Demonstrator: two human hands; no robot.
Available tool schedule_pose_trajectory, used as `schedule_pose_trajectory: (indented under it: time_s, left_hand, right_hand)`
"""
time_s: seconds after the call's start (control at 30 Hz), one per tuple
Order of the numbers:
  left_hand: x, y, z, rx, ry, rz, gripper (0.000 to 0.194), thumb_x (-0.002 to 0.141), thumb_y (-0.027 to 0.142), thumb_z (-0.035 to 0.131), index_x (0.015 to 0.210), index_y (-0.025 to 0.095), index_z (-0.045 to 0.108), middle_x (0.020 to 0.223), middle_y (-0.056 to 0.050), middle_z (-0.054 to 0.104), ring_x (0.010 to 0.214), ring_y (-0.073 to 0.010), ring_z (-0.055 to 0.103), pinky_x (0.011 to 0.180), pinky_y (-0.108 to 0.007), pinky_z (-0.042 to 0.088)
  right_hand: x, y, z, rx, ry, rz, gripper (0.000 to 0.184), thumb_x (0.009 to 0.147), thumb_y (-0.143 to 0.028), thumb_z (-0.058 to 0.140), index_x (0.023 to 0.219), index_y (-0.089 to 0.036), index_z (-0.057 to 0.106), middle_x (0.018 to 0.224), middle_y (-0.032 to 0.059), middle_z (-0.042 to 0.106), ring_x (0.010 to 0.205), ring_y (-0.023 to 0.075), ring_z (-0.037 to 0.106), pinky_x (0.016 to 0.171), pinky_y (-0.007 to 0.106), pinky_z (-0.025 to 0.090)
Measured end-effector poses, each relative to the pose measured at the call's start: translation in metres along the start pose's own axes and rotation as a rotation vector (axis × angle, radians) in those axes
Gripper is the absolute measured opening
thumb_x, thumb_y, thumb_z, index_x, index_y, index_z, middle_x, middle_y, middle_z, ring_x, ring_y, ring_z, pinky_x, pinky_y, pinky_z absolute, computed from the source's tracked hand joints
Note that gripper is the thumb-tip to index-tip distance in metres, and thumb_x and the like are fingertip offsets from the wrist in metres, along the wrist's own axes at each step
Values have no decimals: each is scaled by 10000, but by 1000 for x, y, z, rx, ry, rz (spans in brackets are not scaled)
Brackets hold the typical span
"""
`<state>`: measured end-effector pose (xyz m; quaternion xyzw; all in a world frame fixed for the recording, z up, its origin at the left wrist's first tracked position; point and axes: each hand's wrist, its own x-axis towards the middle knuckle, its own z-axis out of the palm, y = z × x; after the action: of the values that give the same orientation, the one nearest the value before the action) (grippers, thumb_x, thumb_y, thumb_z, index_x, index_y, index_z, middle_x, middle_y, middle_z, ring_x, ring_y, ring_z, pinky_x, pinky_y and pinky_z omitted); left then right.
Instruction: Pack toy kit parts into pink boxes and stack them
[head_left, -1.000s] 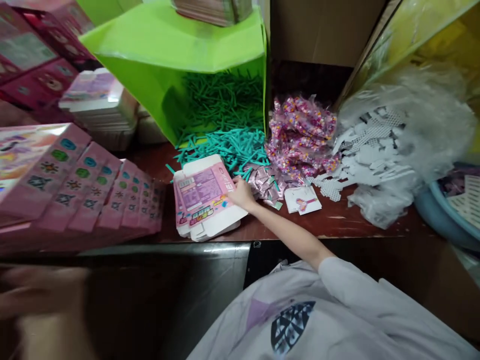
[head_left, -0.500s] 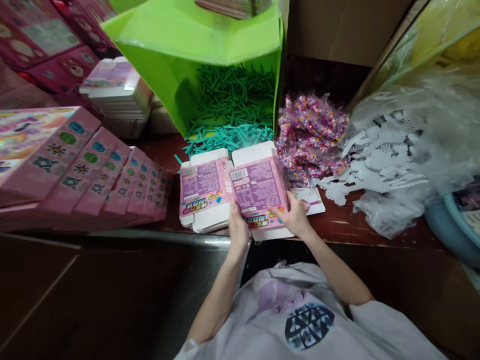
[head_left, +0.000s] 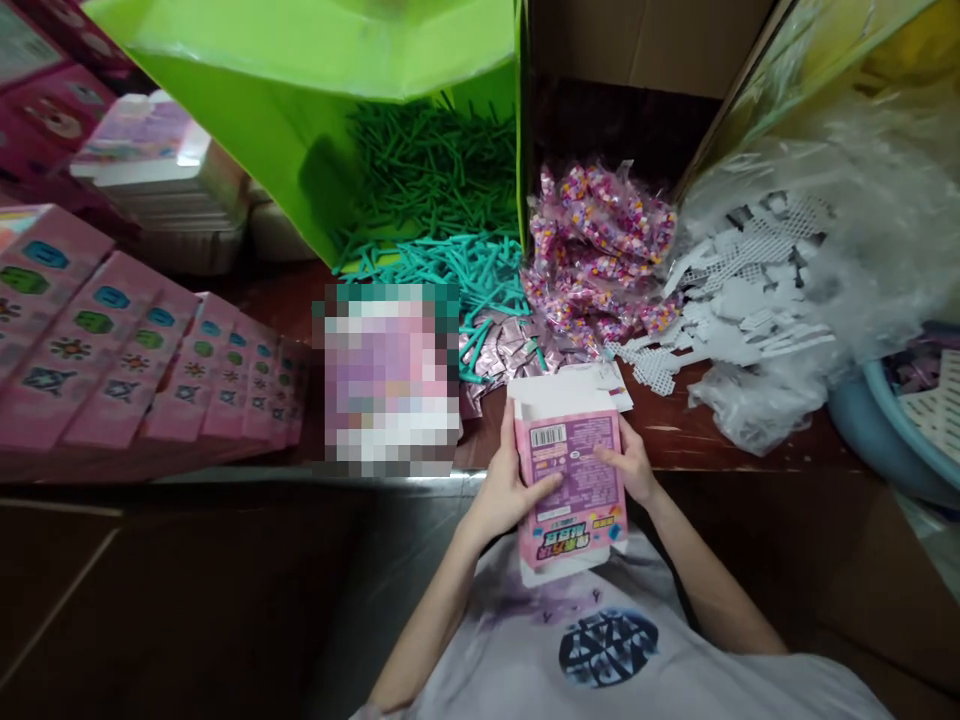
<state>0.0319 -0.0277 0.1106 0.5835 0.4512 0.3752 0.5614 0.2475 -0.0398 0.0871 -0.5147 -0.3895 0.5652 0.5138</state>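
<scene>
A pink and purple cardboard box (head_left: 574, 470), its white end flaps standing out, is held between my two hands over the table's front edge. My left hand (head_left: 506, 495) grips its left side, thumb on the printed face. On the opposite side, my right hand (head_left: 634, 462) holds the edge, its thumb also on the print. To the left, a pile of similar flat boxes (head_left: 390, 375) lies on the table, blurred out by blocky pixels. Beyond the held box are small pinkish foil packets (head_left: 502, 350) and a white card (head_left: 616, 385), partly covered by its flap.
A lime-green bin (head_left: 300, 60) spills green sticks (head_left: 442, 180) onto the table. Bags of colourful beads (head_left: 600, 250), white perforated pieces (head_left: 757, 300) in clear plastic and a blue basin (head_left: 862, 400) are at right. Pink boxes (head_left: 157, 350) stand in a row at left.
Both hands have lifted the box off the pile's right side and drawn it toward my body. The foil packets behind it have come into sight. The camera view has shifted a little rightward.
</scene>
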Motion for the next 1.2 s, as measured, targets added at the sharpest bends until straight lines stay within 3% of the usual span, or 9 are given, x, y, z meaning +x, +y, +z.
schedule_pose_trajectory:
  time_s: [0.13, 0.23, 0.4, 0.53, 0.7, 0.9, 1.03, 1.13, 1.2]
  left_hand:
    - [9, -18, 10, 15, 73, -31, 359, 889, 508, 496, 1008, 179, 573, 816, -13, 610, 718, -150, 567, 699, -253, 455]
    - [18, -32, 18, -124, 85, -101, 387, 911, 494, 414, 737, 170, 534, 692, -1, 544, 642, -131, 508, 627, -238, 413]
    - [36, -43, 31, -527, 309, -141, 451, 682, 371, 675, 1084, 216, 542, 885, 1, 655, 688, -129, 598, 626, -225, 446]
    - [38, -47, 38, -465, 388, -191, 311, 678, 421, 727, 758, 157, 584, 831, -65, 707, 739, -179, 654, 666, -262, 486]
    - [33, -47, 37, -432, 351, -110, 296, 634, 308, 774, 843, 153, 631, 1085, -127, 711, 931, -224, 684, 744, -297, 512]
    - [34, -50, 43, -344, 331, -218, 461, 695, 488, 709, 481, 168, 454, 768, -112, 710, 735, -251, 694, 687, -339, 517]
    - [2, -29, 53, -22, 387, -224, 367, 876, 505, 490, 787, 164, 589, 783, -71, 663, 779, -209, 645, 727, -315, 483]
    - [-19, 17, 51, 128, 451, -27, 237, 937, 398, 406, 1014, 199, 509, 897, -53, 633, 818, -175, 610, 765, -302, 474]
    - [-17, 49, 53, 207, 271, 184, 221, 931, 357, 379, 1038, 211, 504, 880, -61, 639, 783, -175, 611, 739, -303, 479]
  right_hand:
    - [-7, 16, 4, -95, 89, -50, 304, 775, -437, 619, 985, -219, 618, 834, 13, 664, 723, 179, 604, 696, 312, 504]
    - [-2, 21, 7, -140, 230, -56, 342, 862, -470, 472, 672, -196, 550, 607, -6, 544, 558, 136, 486, 575, 269, 429]
    - [11, 20, 12, 16, 237, -47, 311, 768, -358, 599, 1042, -228, 532, 803, -15, 646, 626, 138, 554, 624, 253, 445]
    - [14, 22, 12, -106, 324, -68, 291, 774, -454, 631, 707, -186, 543, 635, -15, 590, 589, 133, 529, 602, 253, 424]
    - [14, 23, 10, -94, 296, -88, 179, 709, -332, 704, 800, -181, 676, 811, 50, 721, 748, 193, 658, 696, 300, 492]
    - [6, 22, 16, -148, 337, -90, 402, 689, -429, 739, 436, -195, 532, 792, 99, 753, 761, 255, 706, 703, 360, 530]
    - [5, 14, 1, -154, 288, -74, 454, 831, -528, 561, 547, -184, 648, 766, 95, 738, 724, 232, 695, 694, 362, 536]
    - [24, 5, -23, -356, 512, -196, 407, 827, -526, 565, 729, -155, 702, 798, 106, 711, 742, 222, 661, 747, 367, 517]
    - [41, 2, -37, -640, 639, -217, 450, 736, -510, 675, 959, -121, 707, 914, 134, 696, 814, 243, 629, 797, 385, 492]
